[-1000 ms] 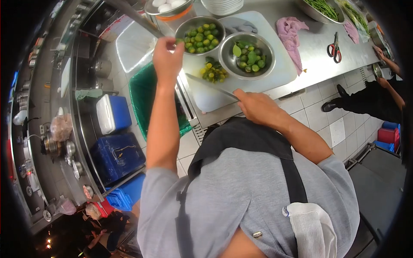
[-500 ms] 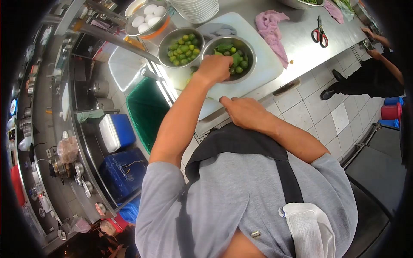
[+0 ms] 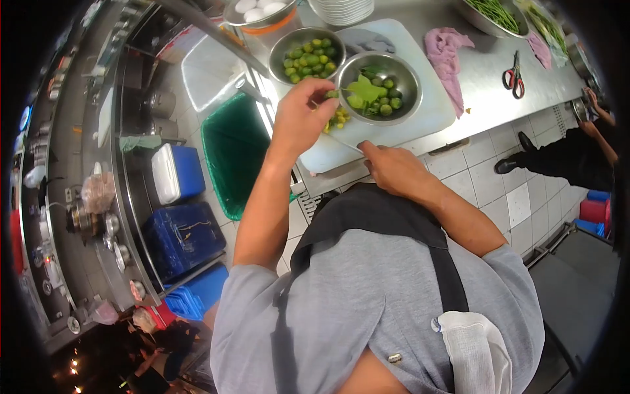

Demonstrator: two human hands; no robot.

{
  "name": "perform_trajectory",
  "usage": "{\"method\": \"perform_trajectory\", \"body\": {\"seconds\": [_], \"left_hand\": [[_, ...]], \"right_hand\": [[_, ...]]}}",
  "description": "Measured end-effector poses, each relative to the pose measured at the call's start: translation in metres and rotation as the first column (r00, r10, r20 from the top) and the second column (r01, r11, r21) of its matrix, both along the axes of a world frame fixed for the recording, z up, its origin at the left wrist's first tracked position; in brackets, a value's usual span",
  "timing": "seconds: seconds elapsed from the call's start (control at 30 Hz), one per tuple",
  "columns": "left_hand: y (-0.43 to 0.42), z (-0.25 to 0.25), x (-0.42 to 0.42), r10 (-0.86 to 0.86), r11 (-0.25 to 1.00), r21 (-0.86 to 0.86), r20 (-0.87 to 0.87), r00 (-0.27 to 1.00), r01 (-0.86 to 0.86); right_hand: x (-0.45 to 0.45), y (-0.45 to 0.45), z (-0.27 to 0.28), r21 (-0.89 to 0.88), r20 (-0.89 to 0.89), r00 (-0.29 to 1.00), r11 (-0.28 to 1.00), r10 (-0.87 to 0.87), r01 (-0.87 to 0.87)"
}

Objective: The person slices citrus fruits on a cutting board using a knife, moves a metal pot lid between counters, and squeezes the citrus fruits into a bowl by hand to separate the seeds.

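Observation:
My left hand (image 3: 303, 117) is closed in a pinch on a small green lime (image 3: 331, 94), just left of the right-hand steel bowl (image 3: 415, 84). That bowl holds several dark green limes (image 3: 386, 103) and some green leaves (image 3: 363, 89). My right hand (image 3: 396, 168) is closed around a knife at the front edge of the white cutting board (image 3: 430, 121); its thin blade (image 3: 344, 142) points left over the board, and the handle is hidden in the fingers. Yellow-green cut bits (image 3: 338, 121) lie below my left fingers. Another steel bowl (image 3: 279, 49) is full of limes.
A green-lined bin (image 3: 230, 157) stands left of the counter. On the steel counter are a pink cloth (image 3: 446, 56), scissors (image 3: 515, 77), stacked white plates (image 3: 341, 10), a bowl of eggs (image 3: 252, 20) and a bowl of green beans (image 3: 492, 18). Another person's hands (image 3: 590, 115) show at far right.
My left hand has come out of the right-hand bowl, moving left and toward me with a lime. My right hand stays near the board's edge, its blade now showing. The whole view has shifted.

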State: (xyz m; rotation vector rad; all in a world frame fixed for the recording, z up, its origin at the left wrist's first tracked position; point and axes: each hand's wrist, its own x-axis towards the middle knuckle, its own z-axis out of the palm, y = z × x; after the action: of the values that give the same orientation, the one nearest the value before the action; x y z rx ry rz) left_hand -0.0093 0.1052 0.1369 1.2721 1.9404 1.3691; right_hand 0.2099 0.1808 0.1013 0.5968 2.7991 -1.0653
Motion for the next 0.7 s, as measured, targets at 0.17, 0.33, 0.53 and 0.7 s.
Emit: {"method": "perform_trajectory", "body": {"seconds": [0.17, 0.33, 0.53, 0.7], "left_hand": [[-0.055, -0.023, -0.007, 0.310, 0.944, 0.085, 0.103, 0.945, -0.319], [-0.081, -0.086, 0.008, 0.301, 0.945, -0.014, -0.342, 0.890, -0.325], [-0.083, -0.106, 0.015, 0.276, 0.958, 0.082, -0.523, 0.806, -0.275], [-0.084, -0.107, 0.011, 0.294, 0.955, 0.096, -0.452, 0.842, -0.282]], "right_hand": [[-0.001, 0.012, -0.005, -0.049, -0.036, 0.999, 0.998, -0.035, 0.034], [0.006, 0.010, -0.001, -0.116, -0.073, 0.982, 0.979, -0.174, 0.165], [-0.001, 0.000, 0.036, -0.160, -0.138, 0.972, 0.972, -0.192, 0.170], [-0.001, -0.001, 0.027, -0.107, -0.058, 0.995, 0.992, -0.075, 0.069]]}}
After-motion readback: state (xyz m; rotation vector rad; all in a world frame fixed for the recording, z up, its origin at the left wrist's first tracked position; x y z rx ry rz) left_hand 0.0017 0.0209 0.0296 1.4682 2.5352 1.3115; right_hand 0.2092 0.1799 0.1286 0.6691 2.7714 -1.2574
